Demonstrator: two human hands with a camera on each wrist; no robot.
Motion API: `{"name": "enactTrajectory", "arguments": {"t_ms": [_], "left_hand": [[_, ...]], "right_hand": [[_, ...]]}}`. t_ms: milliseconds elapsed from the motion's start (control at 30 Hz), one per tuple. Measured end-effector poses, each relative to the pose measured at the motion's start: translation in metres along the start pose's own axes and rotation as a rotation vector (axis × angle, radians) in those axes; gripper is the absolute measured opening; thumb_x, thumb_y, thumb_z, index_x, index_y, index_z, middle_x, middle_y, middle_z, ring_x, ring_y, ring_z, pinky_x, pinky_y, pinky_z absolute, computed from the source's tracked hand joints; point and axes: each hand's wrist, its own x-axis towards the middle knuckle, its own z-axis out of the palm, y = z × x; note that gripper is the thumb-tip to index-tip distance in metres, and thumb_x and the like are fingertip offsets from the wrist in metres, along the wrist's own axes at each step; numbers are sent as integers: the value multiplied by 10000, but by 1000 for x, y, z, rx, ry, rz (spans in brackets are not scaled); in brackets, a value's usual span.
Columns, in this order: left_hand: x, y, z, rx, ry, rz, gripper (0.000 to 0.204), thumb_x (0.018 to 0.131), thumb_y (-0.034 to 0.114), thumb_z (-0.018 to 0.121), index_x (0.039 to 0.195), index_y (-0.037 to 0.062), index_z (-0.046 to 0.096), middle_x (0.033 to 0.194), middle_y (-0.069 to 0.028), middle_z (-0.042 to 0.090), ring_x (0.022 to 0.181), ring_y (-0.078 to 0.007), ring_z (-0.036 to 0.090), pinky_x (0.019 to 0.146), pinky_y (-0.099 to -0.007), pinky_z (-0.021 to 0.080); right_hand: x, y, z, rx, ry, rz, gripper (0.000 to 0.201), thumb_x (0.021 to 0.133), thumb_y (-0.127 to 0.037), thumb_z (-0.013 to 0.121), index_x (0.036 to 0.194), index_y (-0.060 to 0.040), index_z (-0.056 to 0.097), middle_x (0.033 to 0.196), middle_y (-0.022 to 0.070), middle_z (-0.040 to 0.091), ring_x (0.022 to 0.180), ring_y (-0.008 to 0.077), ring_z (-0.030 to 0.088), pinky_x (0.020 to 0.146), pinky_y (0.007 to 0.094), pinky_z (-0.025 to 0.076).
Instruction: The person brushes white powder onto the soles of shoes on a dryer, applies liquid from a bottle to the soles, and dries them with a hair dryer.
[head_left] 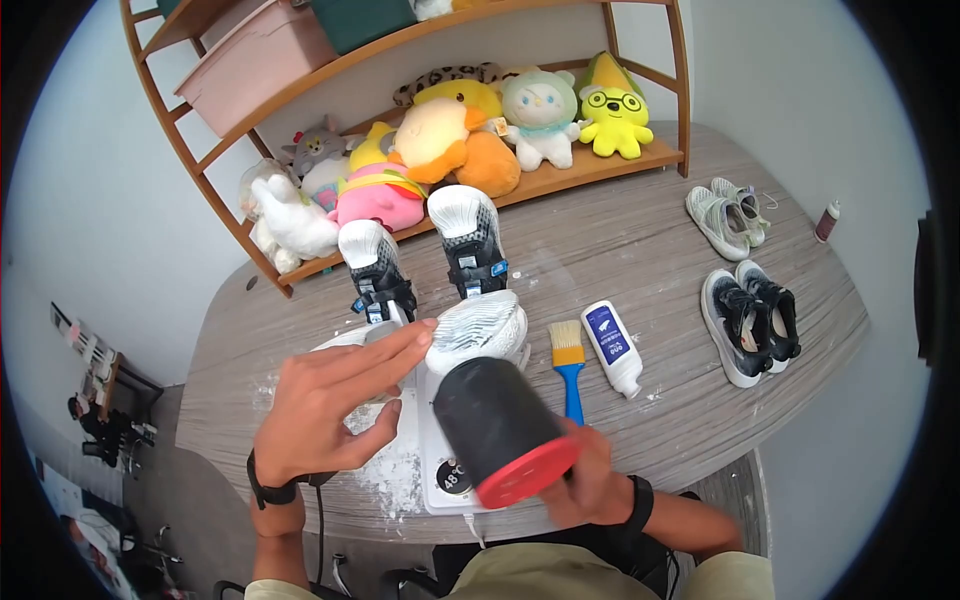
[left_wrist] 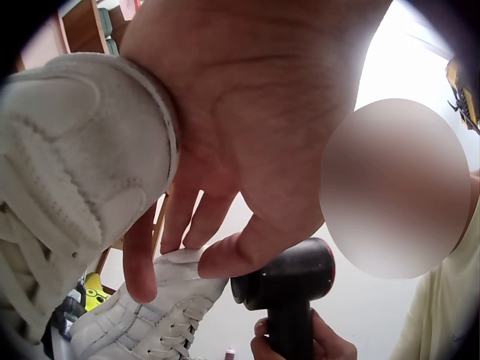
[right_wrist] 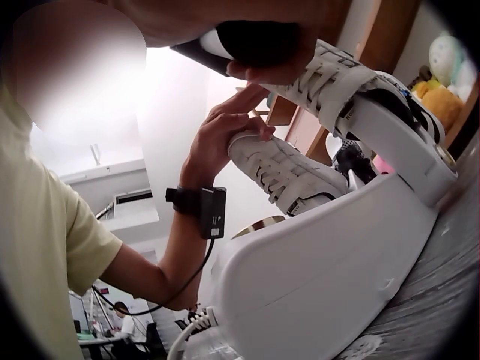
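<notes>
Two white lace-up shoes are mounted on a white shoe dryer [right_wrist: 322, 277] whose display reads 48°C. In the head view, the sole of the right-hand shoe [head_left: 476, 328] faces up, and my left hand [head_left: 325, 405] hides much of the other. That hand has its fingers extended, fingertips right at the edge of the right-hand shoe's sole. My right hand [head_left: 592, 480] grips a black hair dryer [head_left: 495, 415] with a red rear end, its front close to the toe of that shoe. The left wrist view shows the hair dryer's handle [left_wrist: 289, 330] held in the fist.
To the right lie a brush [head_left: 567, 365] with a blue handle and a white bottle [head_left: 612, 345]. Dark shoes [head_left: 735, 320] and pale shoes [head_left: 722, 222] stand farther right. Black-and-white shoes [head_left: 470, 240] stand behind, before a shelf of plush toys [head_left: 440, 140]. White powder [head_left: 395, 475] marks the table.
</notes>
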Motion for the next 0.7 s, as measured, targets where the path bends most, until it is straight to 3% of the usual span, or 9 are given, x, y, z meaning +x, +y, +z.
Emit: {"name": "enactTrajectory", "arguments": {"t_ms": [300,400,533,567,700], "left_hand": [[-1,-3,-1,47,-9,39,661,642,35,621,1298,111,589,1301,-47,606,670,-238,638,591,-292,521],[-1,-4,-1,53,1,48,661,642,42,626,1298,113,589,1305,-43,604,653,-230,628,582,-290,514],[-5,-8,0,54,7,53,660,649,57,635,1304,117,581,1321,-39,592,629,-214,612,573,-295,504],[-2,-3,-5,39,-22,33,653,620,4,624,1268,80,600,1267,-102,622,686,-231,655,621,-292,525],[-6,-6,-4,49,33,36,648,622,38,643,1265,107,604,1276,-48,621,636,-208,629,585,-286,512]], "right_hand": [[19,-20,1,-291,-43,-77,404,846,-189,639,1111,104,555,739,151,569,538,251,580,481,318,445],[16,-18,-10,-154,-43,5,367,872,-189,628,1087,103,568,721,135,578,546,218,588,494,302,448],[11,-13,-19,138,90,241,501,950,-365,506,1105,111,537,716,132,579,518,170,542,473,290,428],[11,-13,-20,269,126,352,574,950,-434,477,1114,114,526,726,145,575,513,167,532,456,289,423],[21,-12,-30,579,144,625,655,960,-518,400,1166,100,467,698,159,535,489,169,493,427,288,402]]}}
